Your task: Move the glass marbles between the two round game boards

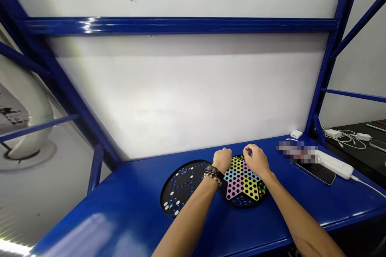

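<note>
A round Chinese checkers board (243, 180) with a multicoloured star of holes lies on the blue table (135, 213). My left hand (222, 159), a watch and bead bracelet on its wrist, is curled in a loose fist over the board's far left edge. My right hand (255, 158) hovers over the board's far right part with fingers bent and pinched together. What either hand holds is too small to make out. A second round black tray (181, 186) with holes and a few white and blue pieces lies just to the left.
At the right on the table are a phone (319, 172), a white power strip (336, 164) with its cable, and a small white charger (296, 133). A blue steel rack frame (181, 25) surrounds the table. Cables and phones lie on a black bench (358, 150) far right.
</note>
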